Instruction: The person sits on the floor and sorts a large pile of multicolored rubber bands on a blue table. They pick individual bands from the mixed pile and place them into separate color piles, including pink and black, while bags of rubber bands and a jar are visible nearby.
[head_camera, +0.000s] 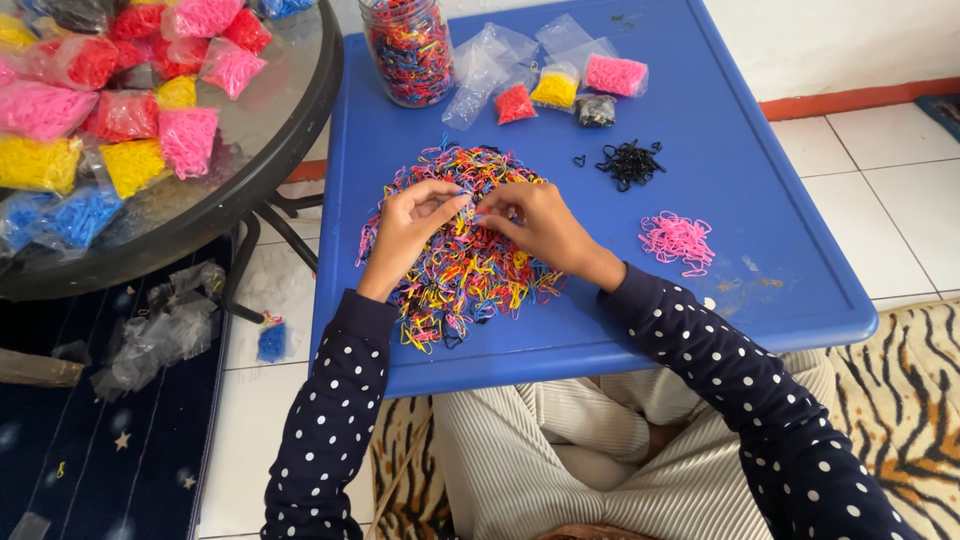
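Note:
A heap of small mixed-colour elastic bands (462, 262) lies in the middle of a blue plastic table (740, 180). My left hand (412, 228) rests on the heap's left side, fingertips pinching at bands. From the right, my right hand (540, 226) meets it at the top of the heap, fingers also picking among the bands. Both arms wear dark sleeves with white dots. A small pile of black bands (630, 162) and a small pile of pink bands (678, 240) sit apart to the right.
A glass jar of mixed bands (408, 48) stands at the table's back, beside small bags of red (514, 103), yellow (555, 90), pink (615, 75) and black (596, 110) bands. A round glass table (240, 160) at left carries many filled bags. Empty bags lie on the floor.

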